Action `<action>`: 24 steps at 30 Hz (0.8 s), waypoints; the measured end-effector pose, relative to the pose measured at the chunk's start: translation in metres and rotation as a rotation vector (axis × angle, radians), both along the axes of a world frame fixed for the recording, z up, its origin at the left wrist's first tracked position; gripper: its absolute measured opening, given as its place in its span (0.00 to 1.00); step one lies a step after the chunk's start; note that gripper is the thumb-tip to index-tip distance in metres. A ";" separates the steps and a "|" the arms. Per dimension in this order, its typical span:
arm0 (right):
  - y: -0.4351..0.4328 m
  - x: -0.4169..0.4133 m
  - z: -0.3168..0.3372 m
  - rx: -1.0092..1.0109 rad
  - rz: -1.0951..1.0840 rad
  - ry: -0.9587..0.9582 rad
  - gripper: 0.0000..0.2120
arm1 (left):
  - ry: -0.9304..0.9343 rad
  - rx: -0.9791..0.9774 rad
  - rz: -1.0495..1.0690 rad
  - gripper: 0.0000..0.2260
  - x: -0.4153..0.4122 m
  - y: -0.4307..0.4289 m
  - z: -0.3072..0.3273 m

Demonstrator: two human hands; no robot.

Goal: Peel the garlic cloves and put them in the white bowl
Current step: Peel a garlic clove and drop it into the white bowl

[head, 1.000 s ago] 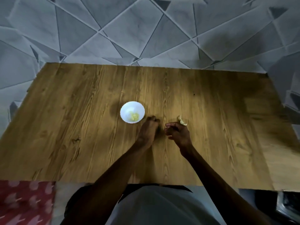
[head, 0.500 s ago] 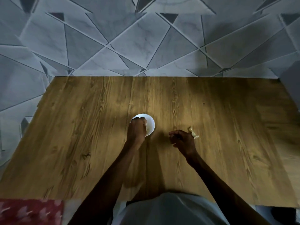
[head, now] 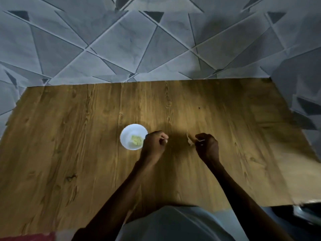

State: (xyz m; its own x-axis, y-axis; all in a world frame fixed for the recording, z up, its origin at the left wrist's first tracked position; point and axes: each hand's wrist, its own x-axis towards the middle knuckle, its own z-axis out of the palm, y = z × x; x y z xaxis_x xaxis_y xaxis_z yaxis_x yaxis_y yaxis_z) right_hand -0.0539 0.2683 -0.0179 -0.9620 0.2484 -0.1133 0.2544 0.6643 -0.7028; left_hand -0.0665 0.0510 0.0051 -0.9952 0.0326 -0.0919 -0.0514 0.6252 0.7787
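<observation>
Bowl on table, cloves inside; left hand just right; skin, right hand further right.

A table with a matt, brown wood-grain top and dark knots fills the middle. Just off centre at 8 o'clock sits a smooth white bowl that looks like plastic. At 4 o'clock is a thin, papery garlic skin. At 12 o'clock lie grey, marble-veined floor tiles with a dull finish. At 6 o'clock is a soft grey cloth shirt, and at 7 o'clock a red cloth.

Left hand by white bowl, right hand — pinching peel
</observation>
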 end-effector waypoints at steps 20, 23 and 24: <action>0.003 -0.013 -0.011 -0.241 0.252 -0.056 0.05 | -0.430 0.255 0.135 0.11 -0.017 0.064 -0.051; 0.007 -0.017 -0.014 -0.323 0.215 -0.096 0.06 | -0.396 0.193 0.093 0.12 -0.015 0.065 -0.044; 0.008 -0.018 -0.015 -0.349 0.203 -0.099 0.06 | -0.373 0.190 0.089 0.12 -0.015 0.065 -0.043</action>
